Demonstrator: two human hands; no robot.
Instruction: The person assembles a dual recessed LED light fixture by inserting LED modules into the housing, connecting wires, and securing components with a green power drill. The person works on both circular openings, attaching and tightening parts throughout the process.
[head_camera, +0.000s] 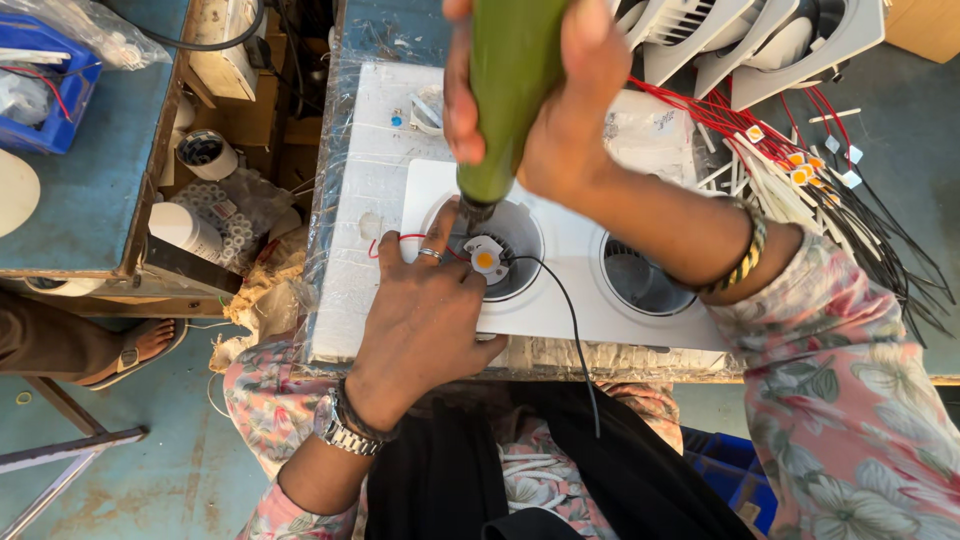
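Nearest, the left hand lies flat and unclenched on the white twin-socket light housing, its fingers spread at the rim of the left round recess, gripping nothing. Inside that recess sits a small LED chip with an amber centre; a red wire runs out to the left under the fingers, and a black wire loops over the rim toward the body. The right round recess holds only a ribbed metal lining, partly covered by the right forearm.

Above, the right hand is clenched around a green power screwdriver, held upright with its dark tip down in the left recess beside the chip. Whether the tip touches a screw cannot be told; the left fingers hide that spot, and the tool's top is cut off by the frame.

The housing rests on a white foam slab wrapped in clear film. Farther right lies a bundle of red and black wires with small chips at their ends. At the far edge, white fixture frames are stacked, their upper parts cut off. Far left, a blue crate holds wires and blurred parts under a plastic bag. Low at left, another person's sandalled foot shows.
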